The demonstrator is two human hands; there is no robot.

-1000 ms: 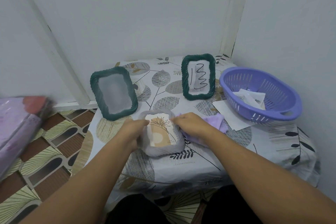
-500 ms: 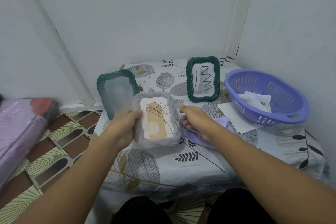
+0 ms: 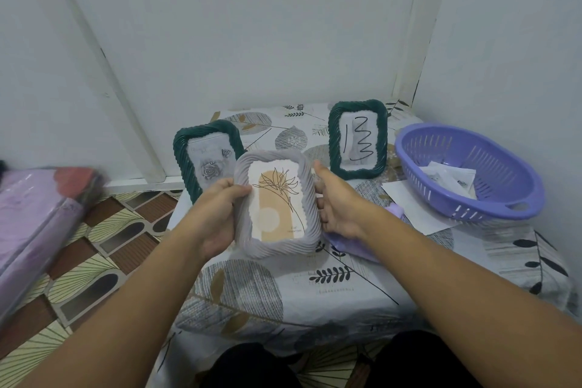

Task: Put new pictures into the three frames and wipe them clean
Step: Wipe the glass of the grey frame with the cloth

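While both hands, left [image 3: 217, 214] and right [image 3: 338, 201], clasp the grey frame [image 3: 277, 208] by its side edges above the table [image 3: 315, 293], inspection seems under way; next, reaching the purple cloth [image 3: 352, 245] for wiping requires freeing one hand.

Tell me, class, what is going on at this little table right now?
A person holds a grey frame up off the table in both hands: the left hand grips its left edge, the right hand its right edge. It shows a line-drawn flower picture. Two green frames stand behind, one with roses, one with a squiggle. A purple cloth lies under the right wrist, and a purple basket holds papers.
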